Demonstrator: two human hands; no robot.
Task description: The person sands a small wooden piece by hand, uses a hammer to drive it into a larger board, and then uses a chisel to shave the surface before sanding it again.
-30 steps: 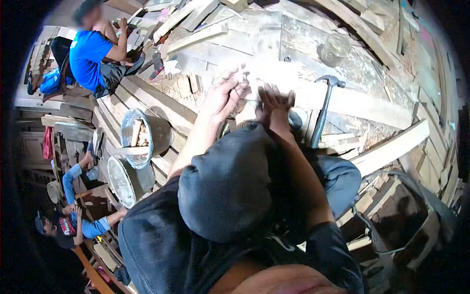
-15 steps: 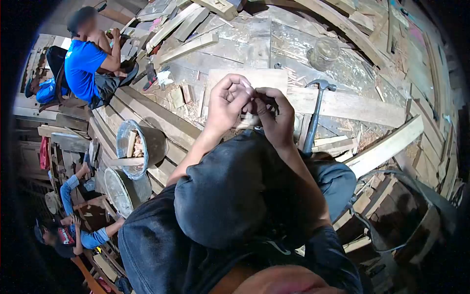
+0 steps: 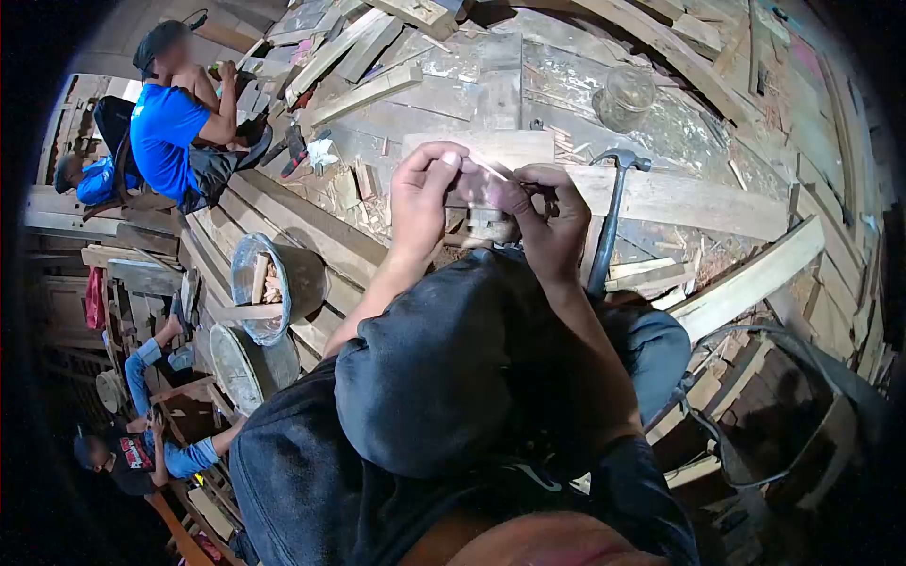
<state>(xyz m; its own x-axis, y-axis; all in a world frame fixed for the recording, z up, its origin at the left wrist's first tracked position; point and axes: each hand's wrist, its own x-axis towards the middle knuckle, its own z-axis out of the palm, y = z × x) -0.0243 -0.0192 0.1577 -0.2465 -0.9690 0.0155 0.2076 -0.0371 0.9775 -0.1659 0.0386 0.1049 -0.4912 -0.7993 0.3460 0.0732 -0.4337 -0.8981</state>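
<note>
A thin, whitish, see-through strip (image 3: 489, 169) stretches between my two hands, and its exact kind is not clear. My left hand (image 3: 421, 200) pinches its left end between thumb and fingers. At the other end, my right hand (image 3: 547, 219) is closed with thumb and fingertips together on the strip. A pale board (image 3: 538, 149) lies on the floor just beyond my hands. To the right of my right hand rests a hammer (image 3: 612, 222), its head lying across a long plank (image 3: 689, 203).
Two buckets, one (image 3: 304, 283) with wood pieces in it and another (image 3: 269, 363), stand to the left. A person in a blue shirt (image 3: 170, 132) sits at upper left, another person (image 3: 137, 453) at lower left. A glass jar (image 3: 625, 99) stands among scraps.
My hands were close together at the fingertips and have moved apart, with the thin strip now showing between them. The view has shifted slightly.
</note>
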